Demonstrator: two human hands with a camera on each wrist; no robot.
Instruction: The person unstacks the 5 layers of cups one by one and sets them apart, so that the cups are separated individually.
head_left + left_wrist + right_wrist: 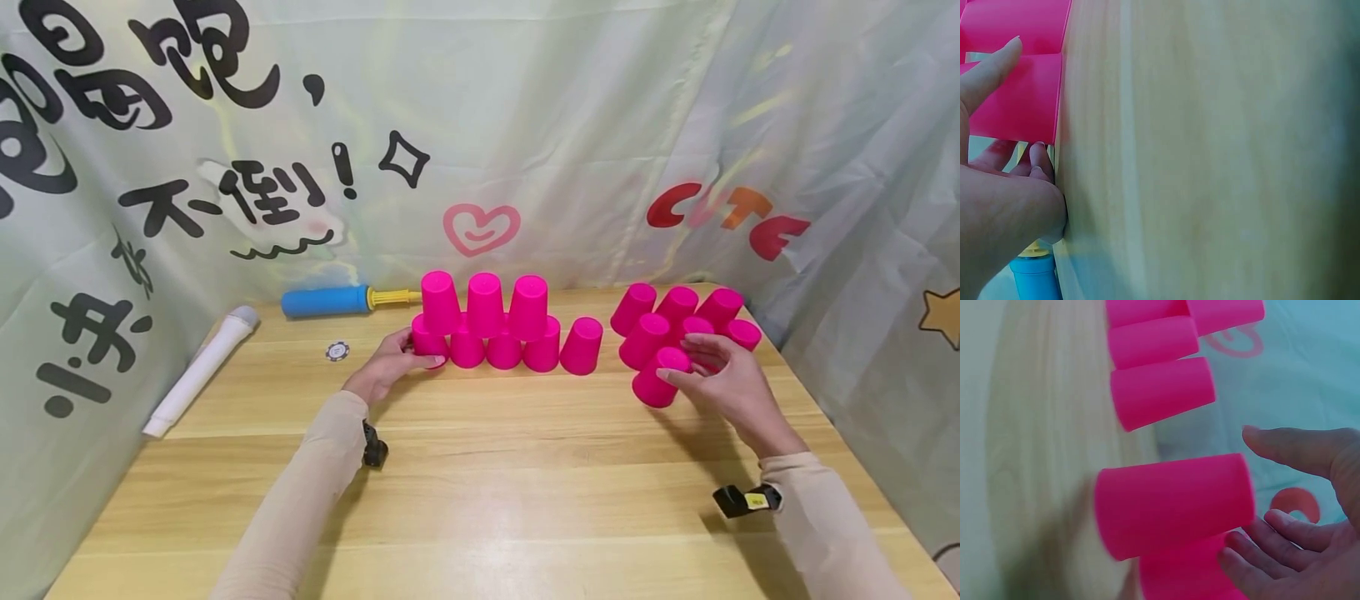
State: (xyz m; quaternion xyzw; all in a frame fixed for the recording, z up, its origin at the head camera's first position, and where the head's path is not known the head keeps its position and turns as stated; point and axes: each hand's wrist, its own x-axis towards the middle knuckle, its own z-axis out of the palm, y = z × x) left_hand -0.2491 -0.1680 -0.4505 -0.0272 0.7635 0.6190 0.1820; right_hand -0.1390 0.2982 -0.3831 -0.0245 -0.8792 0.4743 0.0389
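Several upside-down pink cups stand in a row, with three pink cups (pixel 485 305) stacked on top. My left hand (pixel 384 367) holds the leftmost bottom pink cup (pixel 430 340), thumb across its front and fingers at its far side. A single pink cup (pixel 581 347) stands at the row's right end. Farther right is a cluster of upside-down pink cups. Over its front pink cup (pixel 656 383) hovers my right hand (pixel 726 385), thumb and fingers spread. In the right wrist view the thumb is clear of that cup (pixel 1175 503), and fingertips lie near its closed end.
A blue pump (pixel 326 302) with a yellow end lies behind the row's left. A round chip (pixel 338 351) and a white tube-shaped object (pixel 201 371) are on the left of the wooden table (pixel 510 483). A printed curtain (pixel 570 125) hangs behind.
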